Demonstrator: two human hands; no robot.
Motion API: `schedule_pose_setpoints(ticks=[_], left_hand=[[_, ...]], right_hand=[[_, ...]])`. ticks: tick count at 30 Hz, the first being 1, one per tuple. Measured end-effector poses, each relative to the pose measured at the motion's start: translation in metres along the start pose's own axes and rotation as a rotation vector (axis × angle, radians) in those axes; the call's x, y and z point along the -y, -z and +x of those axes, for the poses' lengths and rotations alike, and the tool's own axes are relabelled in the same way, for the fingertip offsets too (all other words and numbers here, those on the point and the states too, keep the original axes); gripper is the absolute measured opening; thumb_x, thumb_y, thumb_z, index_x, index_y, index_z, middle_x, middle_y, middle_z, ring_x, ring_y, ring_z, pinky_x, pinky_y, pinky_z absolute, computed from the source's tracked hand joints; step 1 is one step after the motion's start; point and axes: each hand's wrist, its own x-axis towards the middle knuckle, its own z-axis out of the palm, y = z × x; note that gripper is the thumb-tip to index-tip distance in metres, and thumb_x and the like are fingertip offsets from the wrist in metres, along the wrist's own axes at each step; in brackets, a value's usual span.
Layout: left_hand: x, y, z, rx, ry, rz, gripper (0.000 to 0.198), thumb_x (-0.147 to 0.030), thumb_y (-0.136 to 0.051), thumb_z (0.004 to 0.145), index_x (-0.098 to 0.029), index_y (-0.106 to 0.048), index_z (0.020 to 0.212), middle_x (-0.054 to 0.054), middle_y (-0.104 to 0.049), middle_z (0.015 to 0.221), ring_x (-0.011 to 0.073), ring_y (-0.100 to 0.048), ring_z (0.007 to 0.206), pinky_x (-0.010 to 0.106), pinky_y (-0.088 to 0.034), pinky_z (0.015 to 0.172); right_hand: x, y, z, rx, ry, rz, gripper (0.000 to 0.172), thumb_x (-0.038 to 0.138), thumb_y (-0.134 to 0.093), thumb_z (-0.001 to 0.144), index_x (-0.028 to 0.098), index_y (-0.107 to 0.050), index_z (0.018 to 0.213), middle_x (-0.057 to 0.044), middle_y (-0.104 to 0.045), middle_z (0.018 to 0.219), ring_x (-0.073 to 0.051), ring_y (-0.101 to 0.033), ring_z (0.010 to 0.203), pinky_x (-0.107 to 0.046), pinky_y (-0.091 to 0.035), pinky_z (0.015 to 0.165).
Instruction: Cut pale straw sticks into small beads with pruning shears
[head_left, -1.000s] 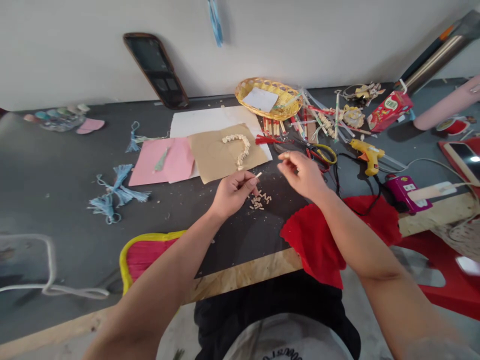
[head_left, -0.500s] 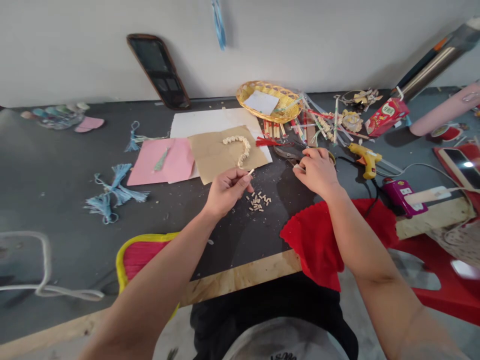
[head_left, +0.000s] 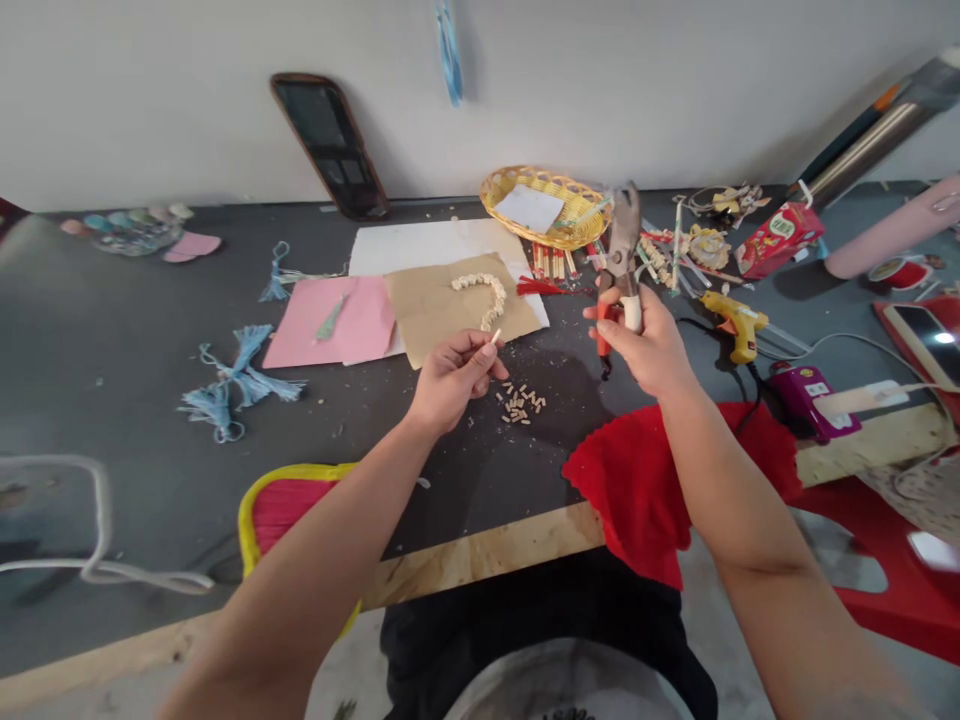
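Between the thumb and finger of my left hand [head_left: 459, 375] is a thin pale stick [head_left: 496, 336], its tip pointing up and right. My right hand [head_left: 651, 335] grips a pair of pliers [head_left: 621, 250] by the handles, one orange and one whitish, with the metal jaws upward above the table. Just below my left hand lies a small heap of short cut pale pieces [head_left: 519, 404]. Beyond it, a curved string of cream-coloured pieces [head_left: 491, 290] rests on a brown paper sheet [head_left: 427, 310].
A wicker basket [head_left: 551, 228] stands at the back, with sticks and tassels beside it. To the right are a yellow glue gun [head_left: 739, 325], a purple power adapter [head_left: 806, 400] and a red cloth [head_left: 626, 470]. Blue tassels [head_left: 247, 375] and pink paper [head_left: 322, 315] lie left.
My right hand has lifted the pliers off the table and now holds them upright. My left hand stays nearly in place with the stick.
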Motion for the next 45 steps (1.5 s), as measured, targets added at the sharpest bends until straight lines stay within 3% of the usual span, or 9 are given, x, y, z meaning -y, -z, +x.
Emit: schedule_pose_setpoints(ticks=[2, 5, 7, 11, 26, 32, 36, 39, 45], left_hand=[[-0.001, 0.000, 0.000, -0.012, -0.009, -0.031, 0.030, -0.042, -0.074, 0.074, -0.017, -0.062, 0.085, 0.000, -0.064, 0.057, 0.0033, -0.034, 0.037, 0.019, -0.022, 0.037], [-0.003, -0.001, 0.000, -0.031, -0.030, -0.081, 0.030, -0.042, -0.075, 0.073, -0.017, -0.062, 0.085, -0.001, -0.064, 0.059, 0.0033, -0.035, 0.038, 0.018, -0.020, 0.037], [-0.004, -0.001, 0.000, -0.036, -0.045, -0.106, 0.031, -0.042, -0.075, 0.073, -0.017, -0.061, 0.085, -0.001, -0.064, 0.060, 0.0034, -0.036, 0.039, 0.018, -0.020, 0.037], [-0.004, -0.002, 0.000, -0.019, -0.053, -0.136, 0.031, -0.041, -0.076, 0.072, -0.017, -0.058, 0.080, 0.000, -0.065, 0.061, 0.0029, -0.037, 0.040, 0.016, -0.021, 0.038], [0.005, -0.001, 0.002, 0.043, -0.085, -0.070, 0.033, -0.043, -0.076, 0.073, -0.016, -0.059, 0.080, 0.000, -0.066, 0.060, 0.0023, -0.036, 0.038, 0.016, -0.025, 0.038], [0.004, 0.000, 0.001, 0.038, -0.096, -0.059, 0.032, -0.042, -0.075, 0.074, -0.016, -0.057, 0.075, 0.000, -0.066, 0.060, 0.0026, -0.037, 0.039, 0.016, -0.026, 0.039], [0.004, 0.001, 0.000, 0.035, -0.096, -0.042, 0.032, -0.041, -0.075, 0.074, -0.015, -0.058, 0.071, 0.000, -0.066, 0.060, 0.0027, -0.037, 0.040, 0.017, -0.026, 0.039], [0.005, 0.001, -0.001, 0.061, -0.094, -0.020, 0.030, -0.041, -0.074, 0.076, -0.014, -0.061, 0.071, 0.002, -0.068, 0.064, 0.0025, -0.036, 0.039, 0.018, -0.026, 0.039], [0.003, 0.001, -0.003, 0.072, -0.082, -0.029, 0.028, -0.039, -0.075, 0.074, -0.014, -0.063, 0.071, 0.004, -0.070, 0.065, 0.0027, -0.036, 0.039, 0.018, -0.027, 0.038]], right_hand=[[0.005, -0.003, -0.003, 0.009, 0.082, -0.210, 0.030, 0.026, -0.045, 0.089, 0.025, -0.048, 0.119, -0.011, -0.056, 0.126, -0.025, -0.057, 0.115, -0.044, -0.051, 0.091], [0.010, -0.011, -0.008, 0.085, 0.210, -0.565, 0.031, 0.016, -0.045, 0.086, 0.022, -0.052, 0.115, -0.012, -0.040, 0.146, -0.030, -0.045, 0.128, -0.050, -0.041, 0.100], [0.013, -0.017, -0.012, 0.163, 0.258, -0.727, 0.032, 0.013, -0.045, 0.085, 0.021, -0.052, 0.115, -0.012, -0.033, 0.152, -0.032, -0.043, 0.129, -0.052, -0.039, 0.100], [0.013, -0.029, -0.019, 0.236, 0.307, -0.864, 0.033, 0.013, -0.045, 0.086, 0.018, -0.051, 0.117, -0.015, -0.031, 0.153, -0.033, -0.044, 0.125, -0.051, -0.038, 0.095], [0.015, -0.040, -0.025, 0.201, 0.362, -0.921, 0.028, 0.021, -0.045, 0.092, 0.016, -0.054, 0.118, -0.014, -0.035, 0.151, -0.031, -0.045, 0.121, -0.049, -0.037, 0.095], [0.014, -0.042, -0.022, 0.214, 0.323, -0.864, 0.025, 0.027, -0.047, 0.093, 0.017, -0.053, 0.116, -0.014, -0.045, 0.144, -0.032, -0.047, 0.119, -0.047, -0.040, 0.091], [0.011, -0.043, -0.020, 0.163, 0.255, -0.762, 0.044, 0.030, -0.055, 0.088, 0.013, -0.044, 0.127, -0.017, -0.051, 0.136, -0.031, -0.051, 0.115, -0.045, -0.040, 0.092], [0.011, -0.043, -0.019, 0.198, 0.215, -0.813, 0.059, 0.033, -0.055, 0.087, 0.012, -0.036, 0.138, -0.017, -0.056, 0.126, -0.032, -0.052, 0.111, -0.046, -0.039, 0.093], [0.012, -0.042, -0.017, 0.253, 0.186, -0.859, 0.054, 0.028, -0.051, 0.088, 0.016, -0.038, 0.139, -0.015, -0.057, 0.119, -0.031, -0.051, 0.108, -0.042, -0.040, 0.089]])
